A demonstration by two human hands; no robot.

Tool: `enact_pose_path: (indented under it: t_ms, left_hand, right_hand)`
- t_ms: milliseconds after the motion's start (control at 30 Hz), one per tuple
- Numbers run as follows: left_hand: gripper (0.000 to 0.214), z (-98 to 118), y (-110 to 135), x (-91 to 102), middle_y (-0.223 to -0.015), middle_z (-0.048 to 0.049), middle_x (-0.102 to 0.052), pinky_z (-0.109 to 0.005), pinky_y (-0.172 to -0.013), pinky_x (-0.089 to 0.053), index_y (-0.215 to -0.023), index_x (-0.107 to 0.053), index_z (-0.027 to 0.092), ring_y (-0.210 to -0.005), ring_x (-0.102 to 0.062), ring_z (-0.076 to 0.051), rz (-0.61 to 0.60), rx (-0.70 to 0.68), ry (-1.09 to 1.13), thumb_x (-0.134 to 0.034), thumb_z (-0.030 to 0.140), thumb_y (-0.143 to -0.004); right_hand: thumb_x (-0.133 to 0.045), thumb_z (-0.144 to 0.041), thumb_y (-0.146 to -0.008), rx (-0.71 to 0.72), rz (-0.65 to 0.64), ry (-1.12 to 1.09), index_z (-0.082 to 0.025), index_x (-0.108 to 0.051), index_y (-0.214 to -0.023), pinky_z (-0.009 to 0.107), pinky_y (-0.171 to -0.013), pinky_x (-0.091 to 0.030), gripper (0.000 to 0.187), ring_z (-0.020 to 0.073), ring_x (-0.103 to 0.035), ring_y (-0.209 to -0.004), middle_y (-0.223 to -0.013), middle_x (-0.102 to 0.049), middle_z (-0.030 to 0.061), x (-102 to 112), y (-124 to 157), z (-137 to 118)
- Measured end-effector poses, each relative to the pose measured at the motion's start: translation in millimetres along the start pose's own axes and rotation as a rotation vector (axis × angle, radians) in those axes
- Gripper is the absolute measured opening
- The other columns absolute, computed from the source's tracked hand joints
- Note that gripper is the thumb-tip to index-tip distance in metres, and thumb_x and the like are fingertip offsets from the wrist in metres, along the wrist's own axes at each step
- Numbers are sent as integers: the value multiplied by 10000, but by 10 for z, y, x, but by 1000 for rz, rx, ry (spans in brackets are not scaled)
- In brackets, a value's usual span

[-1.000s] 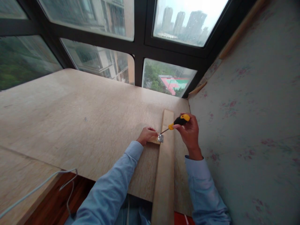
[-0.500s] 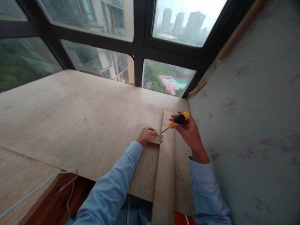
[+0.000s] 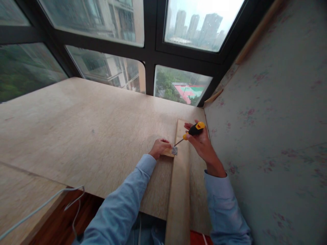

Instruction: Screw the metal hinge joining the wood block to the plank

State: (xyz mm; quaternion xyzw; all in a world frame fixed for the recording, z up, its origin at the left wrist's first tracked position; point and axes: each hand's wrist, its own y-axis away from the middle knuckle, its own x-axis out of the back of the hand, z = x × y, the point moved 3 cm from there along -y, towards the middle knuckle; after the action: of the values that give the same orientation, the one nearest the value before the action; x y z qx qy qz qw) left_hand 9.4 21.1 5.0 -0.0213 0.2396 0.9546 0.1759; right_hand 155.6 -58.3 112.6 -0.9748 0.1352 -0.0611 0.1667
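A yellow and black screwdriver (image 3: 195, 129) is in my right hand (image 3: 203, 143), its fingers closed about the handle. The shaft slants down to the left, and its tip meets a small metal hinge (image 3: 174, 150). That hinge lies across the joint between a long wooden board (image 3: 181, 190) and a short wooden piece (image 3: 167, 152) butted against its left side. My left hand (image 3: 160, 148) grips the short piece beside the hinge, thumb and fingers closed. Whether a screw sits under the tip is too small to make out.
The boards rest on a wide stone-patterned sill (image 3: 76, 119) below dark-framed windows. A small clear packet-like item (image 3: 93, 131) lies to the left. A white cable (image 3: 41, 211) loops over the lower left edge. The floral-papered wall (image 3: 268, 136) stands close on the right.
The screwdriver handle has turned in my right hand, and the fingers have shifted round it. My left hand, the hinge and the boards keep their places.
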Motion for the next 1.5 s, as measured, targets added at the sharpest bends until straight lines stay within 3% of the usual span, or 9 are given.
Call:
enact_pose_path:
  t_ms: [100,300,567,700,933,1100,1233,1333,1500]
  left_hand:
    - [262,-12,-9,3,-569,21,-597,-233,-491,-407,-675,-583,145,-495,-544,-117,1,-2,-10,-749,57,-493]
    - [277,-35,-23,3,-576,17,-603,-228,-490,-407,-710,-593,143,-503,-556,-121,-27,-21,-8,-758,94,-493]
    - [266,-53,-45,9,-580,10,-616,-226,-484,-409,-705,-600,132,-498,-560,-122,-28,-29,3,-752,78,-494]
    - [300,-53,-47,15,-584,14,-606,-222,-481,-401,-706,-599,135,-501,-555,-117,-28,-37,-5,-787,99,-476]
    - [300,-30,-12,11,-591,8,-612,-231,-492,-413,-726,-596,134,-504,-562,-122,-30,-29,9,-772,80,-490]
    - [295,-16,-8,7,-594,7,-609,-240,-506,-413,-705,-602,134,-511,-561,-126,-6,-32,-7,-784,74,-481]
    - [289,-2,0,6,-576,15,-598,-238,-509,-407,-687,-604,134,-502,-548,-120,15,-26,-18,-788,65,-475]
    - [289,8,16,2,-571,11,-599,-239,-504,-406,-690,-602,131,-495,-546,-120,11,-17,-5,-781,54,-477]
    - [277,16,30,4,-566,15,-602,-227,-493,-401,-704,-606,136,-503,-552,-121,11,-22,-12,-760,58,-487]
  right_hand:
    - [-709,-449,-782,-48,26,56,-294,-440,-1208,468,-972,-504,528,219,-645,-1074,-1181,-634,64,15,0,-63]
    - [-805,-542,-613,-14,339,398,-243,-456,-965,418,-739,-573,580,210,-641,-761,-855,-640,11,21,2,-26]
    - [-672,-395,-816,61,35,73,-358,-277,-1297,458,-1079,-407,624,193,-473,-1298,-1381,-472,62,-59,32,-81]
    - [-662,-379,-823,5,-64,15,-338,-354,-1282,471,-1034,-457,554,209,-553,-1226,-1351,-519,68,-36,44,-169]
    - [-789,-503,-659,19,301,452,-235,-519,-1012,427,-789,-556,519,215,-640,-795,-864,-639,10,-22,28,-101]
    - [-645,-469,-832,64,110,249,-310,-309,-1334,443,-994,-470,625,211,-577,-1137,-1227,-567,67,-108,41,-51]
    - [-661,-417,-830,56,-34,68,-356,-298,-1341,467,-1085,-405,629,204,-455,-1325,-1409,-470,61,-106,52,-116]
    - [-663,-428,-828,12,-39,90,-308,-423,-1242,463,-1000,-485,493,218,-598,-1166,-1274,-592,70,-83,40,-140]
    - [-809,-543,-609,-17,308,447,-234,-500,-911,375,-678,-564,531,206,-651,-714,-797,-649,0,-2,20,-66]
